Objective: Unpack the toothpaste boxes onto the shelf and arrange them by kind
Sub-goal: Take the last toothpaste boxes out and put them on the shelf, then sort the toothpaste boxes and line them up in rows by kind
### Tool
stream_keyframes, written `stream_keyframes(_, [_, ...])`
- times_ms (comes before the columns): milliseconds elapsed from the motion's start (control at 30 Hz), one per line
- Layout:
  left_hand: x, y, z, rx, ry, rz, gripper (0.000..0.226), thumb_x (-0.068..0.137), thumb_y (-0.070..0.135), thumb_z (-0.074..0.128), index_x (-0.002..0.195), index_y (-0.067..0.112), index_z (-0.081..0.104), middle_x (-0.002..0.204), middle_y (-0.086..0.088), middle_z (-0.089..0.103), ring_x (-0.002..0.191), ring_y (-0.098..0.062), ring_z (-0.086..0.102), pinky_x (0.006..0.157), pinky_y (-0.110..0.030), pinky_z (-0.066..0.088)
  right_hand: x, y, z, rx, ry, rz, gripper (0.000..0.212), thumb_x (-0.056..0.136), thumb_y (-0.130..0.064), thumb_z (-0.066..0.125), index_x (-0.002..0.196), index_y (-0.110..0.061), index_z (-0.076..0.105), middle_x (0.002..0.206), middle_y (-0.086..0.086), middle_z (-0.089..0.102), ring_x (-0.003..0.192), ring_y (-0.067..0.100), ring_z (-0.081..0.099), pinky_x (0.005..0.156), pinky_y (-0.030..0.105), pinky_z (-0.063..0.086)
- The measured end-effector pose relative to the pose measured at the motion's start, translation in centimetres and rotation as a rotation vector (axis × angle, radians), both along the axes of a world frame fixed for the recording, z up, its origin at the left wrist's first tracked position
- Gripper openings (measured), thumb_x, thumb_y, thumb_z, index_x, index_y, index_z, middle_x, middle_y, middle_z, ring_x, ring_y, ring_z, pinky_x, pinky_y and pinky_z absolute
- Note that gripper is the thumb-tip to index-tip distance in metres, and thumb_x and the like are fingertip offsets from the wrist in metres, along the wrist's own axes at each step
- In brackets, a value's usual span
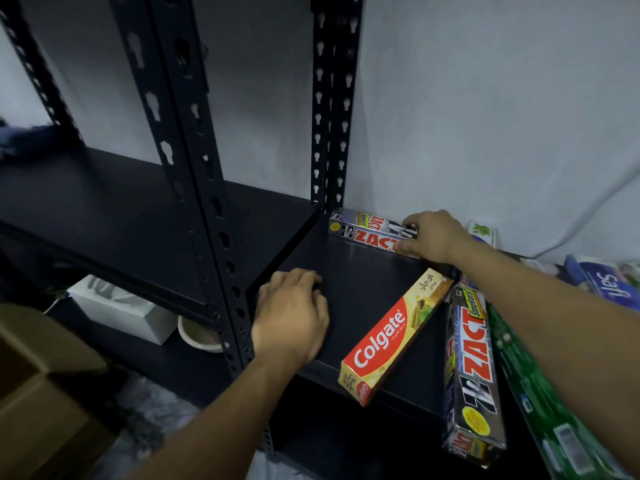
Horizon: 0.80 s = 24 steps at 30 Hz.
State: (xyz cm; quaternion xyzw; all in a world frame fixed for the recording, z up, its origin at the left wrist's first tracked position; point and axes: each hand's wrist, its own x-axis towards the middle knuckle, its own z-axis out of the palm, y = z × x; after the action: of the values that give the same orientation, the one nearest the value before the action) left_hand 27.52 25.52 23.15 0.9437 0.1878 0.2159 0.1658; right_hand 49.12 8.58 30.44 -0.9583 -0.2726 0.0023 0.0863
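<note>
pinching the right end of the rear zact box (367, 230) with the right hand (434, 237): fingers curled over the top edge, thumb low on the front face, nothing else held. resting the left hand (291, 317) on the front left corner of the shelf (349, 271), fingers loosely bent, holding nothing.

held flat against the wall (485, 116), long axis left to right, left end just beside the rear upright (329, 133).

just in front of that grip: colgate box (391, 337), slanted, near end poking over the shelf's front edge, far end close to the right wrist. beside it, second zact box (471, 368), long axis front to back, also overhanging the front edge, up against a green box (540, 403) under the right forearm. farther right, a blue and white salt box (609, 285), part hidden.

likely next: bringing the second zact box up to its twin, which calls for a quarter turn to match axes. nearer the right hand; reachable by the left only across the colgate box.

room to swing: bare shelf between left hand and colgate box. worth minding both overhanging boxes, easily knocked off by a forearm, and the front upright (225, 237) close at the left.
</note>
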Motion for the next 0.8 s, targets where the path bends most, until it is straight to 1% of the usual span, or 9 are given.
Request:
stream_keyframes(67, [0.0, 0.0, 0.0, -0.006, -0.005, -0.003, 0.033, 0.098, 0.031, 0.043, 0.126, 0.026, 0.060, 0.130, 0.013, 0.059, 0.122, -0.014, 0.046, 0.106, -0.034, 0.034, 0.2, 0.3, -0.1, 0.019, -0.002, -0.012, 0.059, 0.086, -0.045, 0.072, 0.135, -0.014, 0.059, 0.125, 0.012, 0.066, 0.106, 0.030, 0.060, 0.081, 0.033, 0.047])
stream_keyframes(200, [-0.1, 0.0, 0.0, -0.014, -0.010, -0.001, 0.033, 0.099, 0.031, 0.043, 0.127, 0.026, 0.060, 0.131, 0.014, 0.059, 0.123, -0.012, 0.045, 0.107, -0.032, 0.032, 0.4, 0.8, -0.1, 0.051, 0.020, -0.026, 0.059, 0.087, -0.041, 0.073, 0.137, -0.014, 0.057, 0.128, 0.012, 0.064, 0.110, 0.030, 0.060, 0.091, 0.037, 0.049])
stream_keyframes(300, [-0.1, 0.0, 0.0, -0.016, -0.016, 0.001, 0.033, 0.099, 0.031, 0.044, 0.126, 0.027, 0.061, 0.132, 0.015, 0.059, 0.123, -0.012, 0.045, 0.107, -0.031, 0.032, 0.7, 1.1, -0.1, 0.074, 0.039, -0.045, 0.061, 0.087, -0.038, 0.074, 0.140, -0.013, 0.055, 0.132, 0.013, 0.062, 0.115, 0.031, 0.058, 0.098, 0.039, 0.048])
stream_keyframes(500, [-0.1, 0.0, 0.0, -0.022, -0.021, 0.001, 0.032, 0.098, 0.030, 0.045, 0.125, 0.026, 0.062, 0.132, 0.014, 0.059, 0.123, -0.012, 0.046, 0.107, -0.032, 0.032, 1.4, 1.6, -0.5, 0.129, 0.064, -0.070, 0.063, 0.087, -0.034, 0.075, 0.141, -0.014, 0.053, 0.135, 0.013, 0.060, 0.119, 0.031, 0.056, 0.102, 0.040, 0.046])
stream_keyframes(600, [-0.1, 0.0, 0.1, -0.022, -0.020, -0.001, 0.031, 0.098, 0.030, 0.046, 0.124, 0.026, 0.063, 0.131, 0.014, 0.060, 0.123, -0.014, 0.047, 0.106, -0.033, 0.034, 1.8, 1.5, -0.7, 0.192, 0.076, -0.111, 0.070, 0.083, -0.032, 0.079, 0.143, -0.013, 0.050, 0.142, 0.012, 0.054, 0.128, 0.031, 0.049, 0.109, 0.038, 0.039])
stream_keyframes(667, [-0.2, 0.0, 0.1, -0.018, -0.017, 0.000, 0.031, 0.098, 0.030, 0.046, 0.123, 0.026, 0.063, 0.131, 0.014, 0.060, 0.123, -0.013, 0.047, 0.106, -0.033, 0.034, 2.0, 1.1, -0.9, 0.221, 0.089, -0.146, 0.076, 0.081, -0.033, 0.081, 0.145, -0.012, 0.048, 0.145, 0.012, 0.050, 0.133, 0.031, 0.045, 0.110, 0.037, 0.035])
stream_keyframes(800, [-0.2, 0.0, 0.1, -0.015, -0.025, 0.001, 0.030, 0.097, 0.030, 0.047, 0.122, 0.026, 0.064, 0.131, 0.014, 0.060, 0.122, -0.014, 0.047, 0.105, -0.033, 0.034, 2.4, 0.2, -1.1, 0.308, 0.127, -0.206, 0.082, 0.075, -0.032, 0.086, 0.144, -0.010, 0.048, 0.143, 0.011, 0.054, 0.129, 0.030, 0.051, 0.108, 0.036, 0.038])
